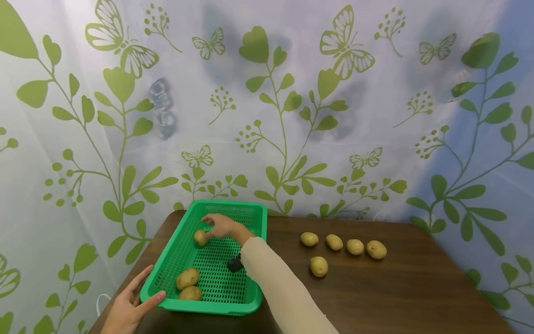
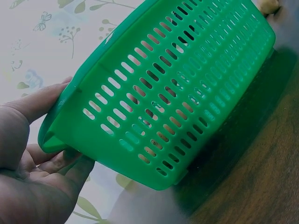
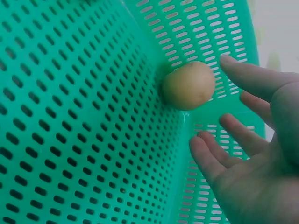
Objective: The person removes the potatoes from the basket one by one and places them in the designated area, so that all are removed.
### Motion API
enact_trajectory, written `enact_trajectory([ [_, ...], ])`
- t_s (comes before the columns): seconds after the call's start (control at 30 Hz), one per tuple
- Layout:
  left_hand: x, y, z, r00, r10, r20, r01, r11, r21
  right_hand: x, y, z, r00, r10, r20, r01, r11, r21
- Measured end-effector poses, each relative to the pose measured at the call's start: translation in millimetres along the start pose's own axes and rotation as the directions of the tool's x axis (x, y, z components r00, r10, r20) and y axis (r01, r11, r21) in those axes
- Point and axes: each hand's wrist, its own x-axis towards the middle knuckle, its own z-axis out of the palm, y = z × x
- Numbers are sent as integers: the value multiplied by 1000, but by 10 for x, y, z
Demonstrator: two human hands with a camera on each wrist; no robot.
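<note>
- R hand [image 1: 221, 226]: down inside basket [image 1: 204, 307], fingers parted w/ gaps btwn, half-bent; tips just beside far potato [image 1: 200, 237], apart from it in R wrist view.
- Far potato: in basket, approx. by L wall.
- L hand [image 1: 131, 304]: clamped on basket rim at front-L corner, thumb & fingers either side.
- 2 front potatoes [image 1: 187, 279]: in basket, same corner.
- 5 loose potatoes [image 1: 319, 266]: on table [image 1: 375, 292], R of basket; 4 roughly in a row, 1 closer.

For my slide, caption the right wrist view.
Right hand beside a round tan potato in a green perforated plastic basket.
</note>
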Motion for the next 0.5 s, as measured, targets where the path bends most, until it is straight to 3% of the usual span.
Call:
enact_trajectory([
  [0.33, -14, 11, 3, 1000, -15, -20, 15, 999, -36, 162, 33, 150, 994, -44, 96, 66, 968, -244],
  [0.5, -14, -2, 22, 1000, -4, -25, 2, 998, -62, 162, 12, 221, 993, -87, 76, 107, 943, -314],
])
